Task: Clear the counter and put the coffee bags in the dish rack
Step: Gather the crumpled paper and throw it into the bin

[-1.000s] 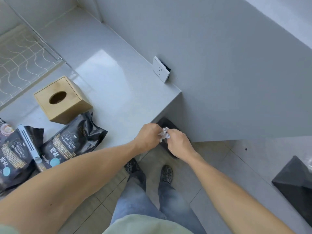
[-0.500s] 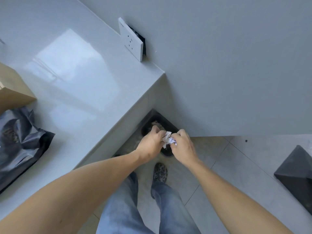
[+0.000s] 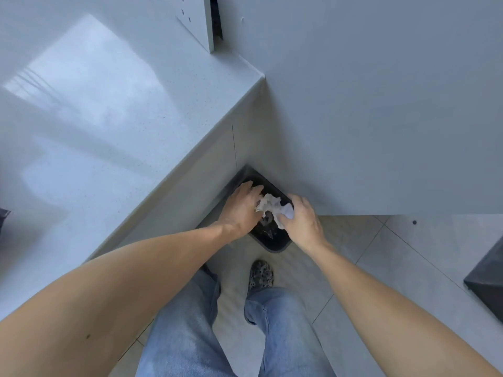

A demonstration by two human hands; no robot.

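A crumpled white tissue wad point(image 3: 273, 206) sits between my two hands, right over a small black bin point(image 3: 272, 242) on the floor by the counter's end. My left hand point(image 3: 241, 210) touches the wad from the left, fingers loosely curled. My right hand point(image 3: 302, 221) grips it from the right. Only a dark corner of one coffee bag point(image 3: 4, 217) shows at the far left edge of the grey counter point(image 3: 109, 126). The dish rack is out of view.
A white socket plate point(image 3: 198, 20) leans at the wall behind the counter. A dark angular object point(image 3: 487, 278) stands on the tiled floor at the right. My legs in jeans and a patterned shoe point(image 3: 260, 274) are below the bin.
Both hands have gone down and forward with the tissue wad, from the counter's edge to just over the bin. The view has swung right, so the tissue box and bags left the frame.
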